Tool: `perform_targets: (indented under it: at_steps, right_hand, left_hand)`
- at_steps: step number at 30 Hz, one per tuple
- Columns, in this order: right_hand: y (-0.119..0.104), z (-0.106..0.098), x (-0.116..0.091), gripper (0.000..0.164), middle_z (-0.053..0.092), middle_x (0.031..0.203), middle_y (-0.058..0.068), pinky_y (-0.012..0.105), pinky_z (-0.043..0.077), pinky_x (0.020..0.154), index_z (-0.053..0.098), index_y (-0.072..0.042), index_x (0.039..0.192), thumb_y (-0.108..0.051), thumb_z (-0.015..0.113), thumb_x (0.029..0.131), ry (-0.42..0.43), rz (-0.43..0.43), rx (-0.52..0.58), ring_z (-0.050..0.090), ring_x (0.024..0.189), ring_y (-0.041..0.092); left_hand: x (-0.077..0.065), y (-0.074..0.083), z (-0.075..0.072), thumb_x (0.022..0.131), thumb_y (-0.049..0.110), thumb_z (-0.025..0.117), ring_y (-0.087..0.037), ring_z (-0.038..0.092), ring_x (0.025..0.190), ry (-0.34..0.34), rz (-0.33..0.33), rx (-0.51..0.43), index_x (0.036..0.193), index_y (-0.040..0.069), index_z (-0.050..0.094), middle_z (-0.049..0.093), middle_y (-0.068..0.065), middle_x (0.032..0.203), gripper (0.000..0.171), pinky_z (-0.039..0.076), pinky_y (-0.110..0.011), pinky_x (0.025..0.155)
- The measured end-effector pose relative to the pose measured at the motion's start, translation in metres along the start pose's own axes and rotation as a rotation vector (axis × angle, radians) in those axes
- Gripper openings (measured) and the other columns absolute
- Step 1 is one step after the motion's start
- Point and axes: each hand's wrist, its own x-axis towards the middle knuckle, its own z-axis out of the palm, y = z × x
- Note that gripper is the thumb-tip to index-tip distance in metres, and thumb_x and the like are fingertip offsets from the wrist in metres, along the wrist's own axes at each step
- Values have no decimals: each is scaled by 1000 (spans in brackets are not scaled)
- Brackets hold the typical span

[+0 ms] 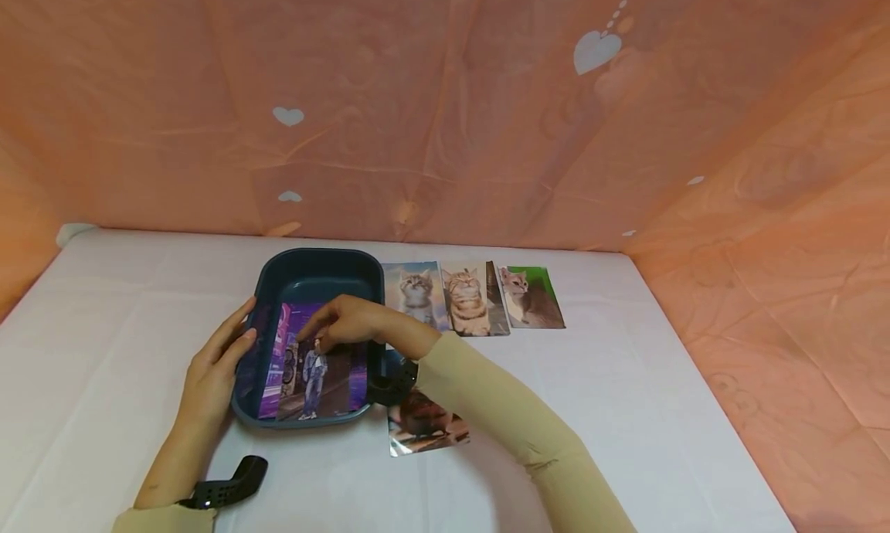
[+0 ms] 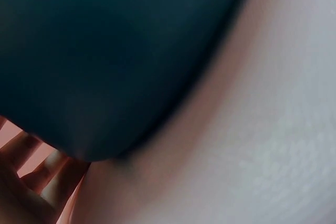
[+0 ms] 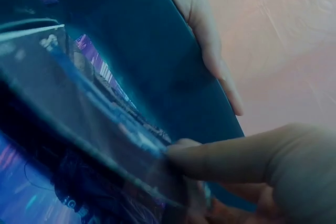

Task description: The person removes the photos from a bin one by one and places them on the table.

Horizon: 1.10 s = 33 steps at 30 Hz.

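A dark teal plastic tray (image 1: 320, 264) stands on the white-covered table, with purple picture cards (image 1: 274, 378) lying inside it. On top of them is a photo card (image 1: 337, 386) of a standing figure in blue clothes. My right hand (image 1: 351, 320) reaches into the tray and pinches this photo card between thumb and fingers; in the right wrist view the card (image 3: 94, 108) is bent and slanted. My left hand (image 1: 215, 359) rests against the tray's left side, its fingers fairly straight along the outer wall. Those fingers (image 2: 63, 177) touch the tray in the left wrist view.
Right of the tray lie a grey kitten card (image 1: 416, 290), a tabby cat card (image 1: 467, 305) and a cat card with green background (image 1: 534, 297). Another animal card (image 1: 427, 425) is partly under my right forearm. An orange cloth (image 1: 445, 131) with hearts hangs behind.
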Motion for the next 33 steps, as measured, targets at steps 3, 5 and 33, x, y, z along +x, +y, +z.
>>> perform_targets:
  at_steps: [3,5,33]
  right_hand:
    - [1,-1,-2,31,70,102,4,16,46,67,69,-7,117,-1,65,87,-10,-38,11,55,77,4]
    - [2,-2,-3,30,70,101,4,16,46,68,69,-6,117,-1,64,88,-11,-67,35,55,77,4]
    - [17,-4,-21,25,64,121,0,20,48,77,69,-8,116,-16,64,93,240,-283,277,57,95,5]
  left_hand:
    - [0,-1,0,101,45,41,-14,32,134,3,3,2,148,38,34,33,-3,155,48,31,-25,102]
    - [0,-1,0,101,45,41,-11,33,133,6,9,6,148,37,35,34,-1,154,48,30,-24,102]
    - [1,-3,1,101,42,43,-9,32,134,20,7,-19,147,36,37,37,5,152,47,30,-18,103]
